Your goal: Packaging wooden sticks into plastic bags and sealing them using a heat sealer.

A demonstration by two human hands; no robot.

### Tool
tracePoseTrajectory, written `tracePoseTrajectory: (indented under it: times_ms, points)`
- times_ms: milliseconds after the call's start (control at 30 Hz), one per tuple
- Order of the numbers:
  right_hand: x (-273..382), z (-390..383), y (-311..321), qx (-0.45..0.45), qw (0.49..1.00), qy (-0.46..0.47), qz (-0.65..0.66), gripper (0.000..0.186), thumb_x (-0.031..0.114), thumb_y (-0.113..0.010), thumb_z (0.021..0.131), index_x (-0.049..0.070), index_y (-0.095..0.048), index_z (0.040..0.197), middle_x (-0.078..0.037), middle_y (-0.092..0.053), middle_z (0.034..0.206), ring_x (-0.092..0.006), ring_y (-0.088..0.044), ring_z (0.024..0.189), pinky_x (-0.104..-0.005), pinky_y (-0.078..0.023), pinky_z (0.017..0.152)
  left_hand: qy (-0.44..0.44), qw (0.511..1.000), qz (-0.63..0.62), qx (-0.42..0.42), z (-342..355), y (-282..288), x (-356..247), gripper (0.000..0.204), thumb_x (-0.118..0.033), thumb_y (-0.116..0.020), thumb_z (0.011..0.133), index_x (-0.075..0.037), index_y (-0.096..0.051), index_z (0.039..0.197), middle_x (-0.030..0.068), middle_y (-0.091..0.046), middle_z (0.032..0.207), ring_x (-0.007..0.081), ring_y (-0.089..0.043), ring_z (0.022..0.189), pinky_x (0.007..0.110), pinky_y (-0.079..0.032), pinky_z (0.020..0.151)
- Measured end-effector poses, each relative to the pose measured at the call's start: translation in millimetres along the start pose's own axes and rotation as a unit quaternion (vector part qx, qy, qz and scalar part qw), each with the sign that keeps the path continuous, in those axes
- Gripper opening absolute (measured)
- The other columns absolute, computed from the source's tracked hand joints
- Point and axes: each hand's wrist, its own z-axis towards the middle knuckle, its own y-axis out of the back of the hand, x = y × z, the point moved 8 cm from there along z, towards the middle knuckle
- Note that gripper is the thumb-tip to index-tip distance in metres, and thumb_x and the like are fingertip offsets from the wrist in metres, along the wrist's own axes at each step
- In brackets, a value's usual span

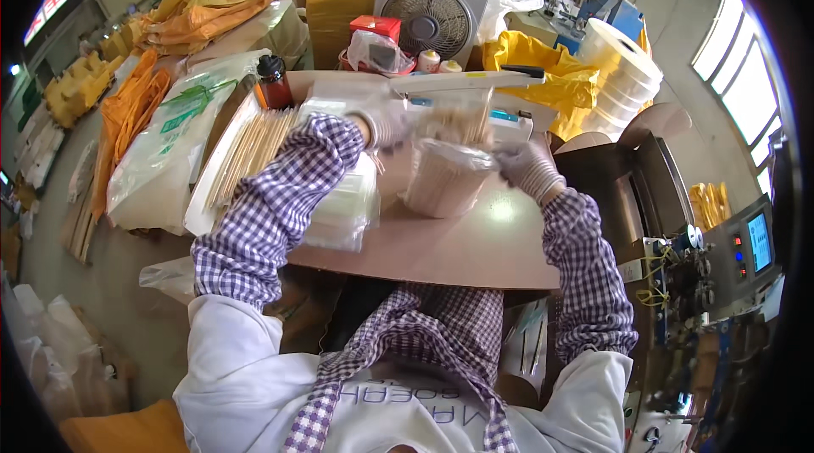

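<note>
A clear plastic bag of thin wooden sticks (443, 186) sits on the table in front of me. My right hand (527, 168), in a pale striped glove, has its fingers closed at the bag's upper right edge. Just behind the bag is another bundle of sticks (458, 124), blurred by motion. To its left is my gloved left hand (386, 127), its fingers smeared so their hold does not show. Beneath and in front of my left forearm lie flat clear plastic bags (343, 214). Loose wooden sticks (246, 156) fill a white tray further left.
A dark bottle (273, 84) stands behind the tray. At the back are a box fan (428, 16), a red box (375, 27) and a long white sealer-like device (471, 80). Film rolls (619, 71) stand back right; a machine with a screen (750, 241) is at right.
</note>
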Motion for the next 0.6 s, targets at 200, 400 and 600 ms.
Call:
tracePoseTrajectory:
  times_ms: [200, 400, 600]
  points:
    - [75.7, -27.6, 82.2, -0.24, 0.901, 0.345, -0.104, 0.009, 0.008, -0.058, 0.081, 0.006, -0.066, 0.08, -0.005, -0.065, 0.068, -0.0169, -0.058, 0.055, -0.027, -0.047, 0.052, -0.137, 0.934, -0.183, -0.273, -34.0, 86.4, -42.7, 0.022, -0.026, -0.05, 0.083, -0.012, -0.066, 0.086, 0.0114, -0.063, 0.069, 0.0264, -0.062, 0.058, 0.035, -0.05, 0.054]
    - [83.5, -41.2, 43.0, -0.289, 0.854, 0.335, -0.274, 0.012, 0.004, -0.053, 0.076, 0.003, -0.064, 0.081, -0.014, -0.061, 0.066, -0.0266, -0.059, 0.056, -0.034, -0.048, 0.054, -0.232, 0.894, 0.168, -0.345, -37.4, 28.0, -33.1, 0.019, -0.02, -0.051, 0.083, -0.008, -0.065, 0.081, 0.0123, -0.063, 0.07, 0.0284, -0.062, 0.064, 0.039, -0.05, 0.059]
    - [102.9, -88.6, 54.6, -0.2, 0.909, 0.352, -0.101, 0.011, -0.002, -0.054, 0.074, 0.0, -0.061, 0.081, -0.01, -0.057, 0.063, -0.0111, -0.055, 0.058, -0.0253, -0.045, 0.055, -0.151, 0.936, -0.188, -0.255, -86.3, 66.4, -40.7, 0.013, -0.011, -0.054, 0.082, -0.007, -0.067, 0.085, 0.0062, -0.061, 0.065, 0.0102, -0.055, 0.053, 0.025, -0.046, 0.049]
